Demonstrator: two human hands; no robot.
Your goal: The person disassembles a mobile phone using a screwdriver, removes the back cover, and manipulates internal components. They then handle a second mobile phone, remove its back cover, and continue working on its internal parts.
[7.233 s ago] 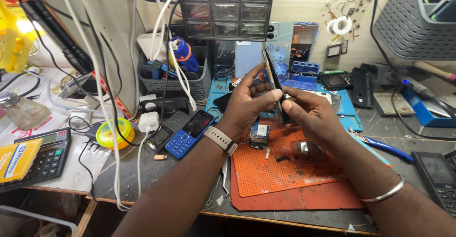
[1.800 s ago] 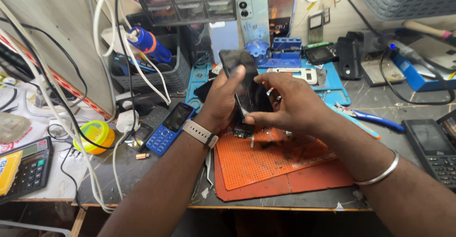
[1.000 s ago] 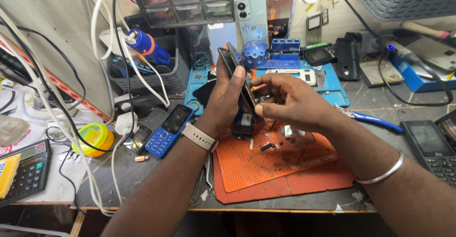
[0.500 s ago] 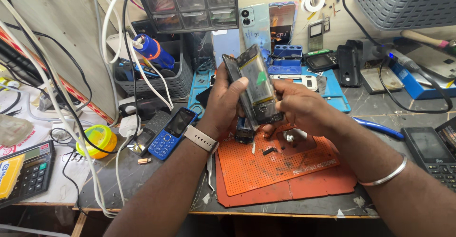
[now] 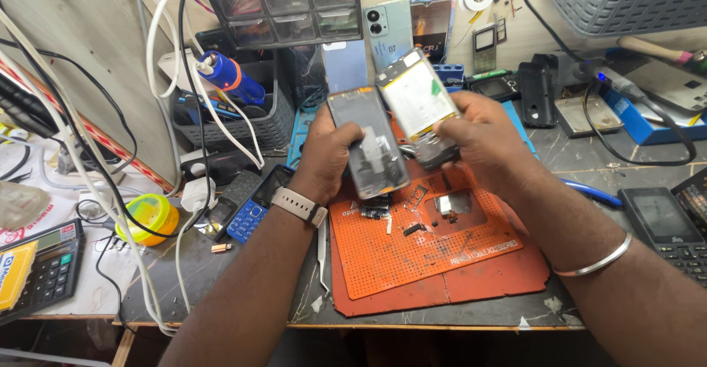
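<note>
You hold two halves of a taken-apart phone, one in each hand, above the orange mat.

Your left hand [image 5: 335,153] grips the grey screen panel [image 5: 368,142], thumb across its face, tilted upright. Your right hand [image 5: 482,135] clasps the phone body [image 5: 418,106], its pale battery side facing you; the two pieces sit just beside each other, edges nearly touching. Below them the orange work mat [image 5: 412,256] carries small loose parts and a metal frame piece [image 5: 451,206]. A blue keypad phone [image 5: 254,209] lies left of your wrist, near a yellow tape roll [image 5: 151,216]. A dark keypad phone [image 5: 663,223] rests at the right, and a calculator [image 5: 48,267] sits at the far left.
</note>
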